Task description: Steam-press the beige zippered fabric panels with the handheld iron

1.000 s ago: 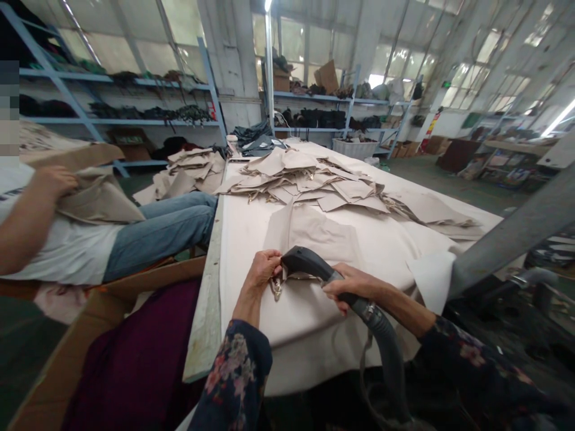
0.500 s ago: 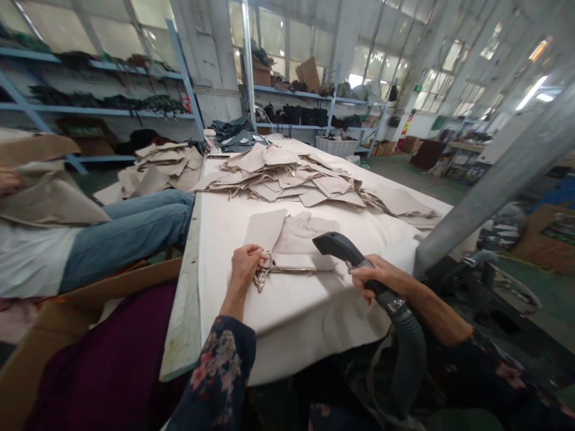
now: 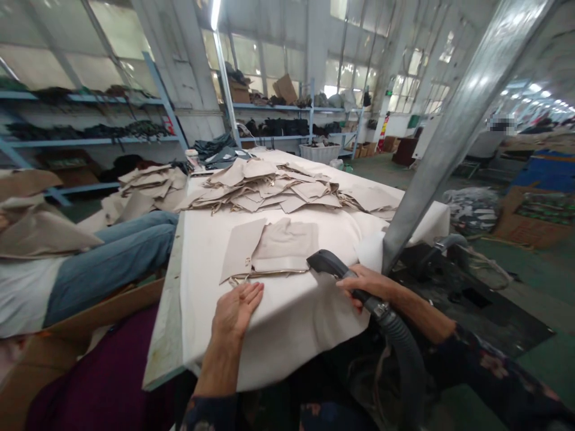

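Note:
A beige fabric piece (image 3: 291, 242) lies on the white-covered table in front of me, with a zip (image 3: 278, 273) along its near edge and a flat panel at its left. My left hand (image 3: 236, 310) is just below the zip's left end, palm turned up and fingers stretched out, holding nothing. Whether its fingertips touch the zip's loose end I cannot tell. In my right hand (image 3: 371, 284) is a black hose nozzle (image 3: 330, 262), its tip at the fabric's lower right corner. A ribbed hose (image 3: 406, 347) runs down from its handle.
A heap of beige pieces (image 3: 278, 188) covers the table's middle. A slanted metal post (image 3: 442, 149) rises at the right. At the left sits a person in jeans (image 3: 112, 257), beside a cardboard box (image 3: 105, 308) with purple cloth (image 3: 99, 371). Shelves (image 3: 278, 108) stand behind.
My left hand has let go of the zip's left end, opened and moved down towards me. The fabric's left panel now lies flatter. The nozzle tip has come to the fabric's right corner.

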Demonstrator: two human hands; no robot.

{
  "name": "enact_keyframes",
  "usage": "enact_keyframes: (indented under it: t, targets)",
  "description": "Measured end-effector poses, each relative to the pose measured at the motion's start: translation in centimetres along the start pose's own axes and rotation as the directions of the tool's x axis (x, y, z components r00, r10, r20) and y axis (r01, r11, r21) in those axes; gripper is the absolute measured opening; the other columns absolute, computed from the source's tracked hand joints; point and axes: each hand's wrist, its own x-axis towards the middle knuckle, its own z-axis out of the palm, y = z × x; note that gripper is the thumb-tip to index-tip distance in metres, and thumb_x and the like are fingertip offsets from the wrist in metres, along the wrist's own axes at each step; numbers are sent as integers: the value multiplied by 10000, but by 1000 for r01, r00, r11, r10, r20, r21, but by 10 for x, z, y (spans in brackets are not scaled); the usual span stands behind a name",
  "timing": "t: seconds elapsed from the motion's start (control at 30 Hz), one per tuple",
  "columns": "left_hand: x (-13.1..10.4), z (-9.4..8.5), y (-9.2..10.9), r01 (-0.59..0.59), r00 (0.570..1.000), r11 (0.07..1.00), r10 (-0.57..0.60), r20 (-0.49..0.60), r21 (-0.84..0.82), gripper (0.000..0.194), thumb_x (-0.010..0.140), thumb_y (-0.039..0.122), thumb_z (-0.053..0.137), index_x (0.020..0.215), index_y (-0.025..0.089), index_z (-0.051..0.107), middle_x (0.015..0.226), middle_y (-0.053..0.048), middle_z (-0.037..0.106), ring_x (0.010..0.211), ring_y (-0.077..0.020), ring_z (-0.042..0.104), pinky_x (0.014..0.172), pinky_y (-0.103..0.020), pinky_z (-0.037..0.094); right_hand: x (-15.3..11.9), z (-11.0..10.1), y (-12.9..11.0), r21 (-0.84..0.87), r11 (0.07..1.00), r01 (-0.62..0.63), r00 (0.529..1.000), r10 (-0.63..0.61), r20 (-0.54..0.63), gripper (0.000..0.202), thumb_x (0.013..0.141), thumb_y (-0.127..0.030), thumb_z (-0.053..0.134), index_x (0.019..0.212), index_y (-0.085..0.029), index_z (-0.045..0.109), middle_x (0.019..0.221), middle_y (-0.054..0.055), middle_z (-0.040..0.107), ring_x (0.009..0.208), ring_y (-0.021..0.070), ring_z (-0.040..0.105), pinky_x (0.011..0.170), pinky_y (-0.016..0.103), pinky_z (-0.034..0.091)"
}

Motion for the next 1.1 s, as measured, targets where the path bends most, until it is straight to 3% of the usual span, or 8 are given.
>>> enact_keyframes:
  t: [0.23,0.37,0.63,0.9,1.1]
  targets:
    - [30,23,7,118,993,991,-118,2,-63,131,816,167,471,929,150,535,914,-118,607,838,-173,632,676,-276,528,9,4,14,46,998,52,996,-55,68,301,720,-389,655,668,-143,487,542,-40,517,387,88,505,387,249,512]
    - [44,43,11,113,992,989,-117,-45,-90,64,813,231,510,828,171,526,774,-61,575,691,-150,603,629,-290,517,3,4,17,67,996,51,994,-57,89,301,721,-392,656,739,-138,496,562,-41,518,393,85,505,401,252,515]
    - [63,76,15,12,995,986,-29,-99,-164,162,798,275,558,701,191,459,625,9,521,540,-109,536,541,-247,476,2,1,22,77,995,57,989,-67,133,319,730,-430,636,764,-158,474,598,-44,517,384,74,479,438,290,533]
    - [77,71,5,-110,991,978,95,-92,-176,169,703,30,553,725,182,483,646,32,554,541,-77,547,555,-202,449,-5,4,20,68,997,47,988,-56,147,322,741,-431,635,715,-164,457,511,-61,479,358,78,461,413,263,509]
    - [75,60,14,-131,991,976,127,-36,-172,100,707,81,499,741,175,505,675,1,562,599,-104,576,609,-240,485,-6,11,25,75,996,55,990,-64,123,322,724,-432,638,717,-170,452,515,-60,484,327,73,447,360,232,477]
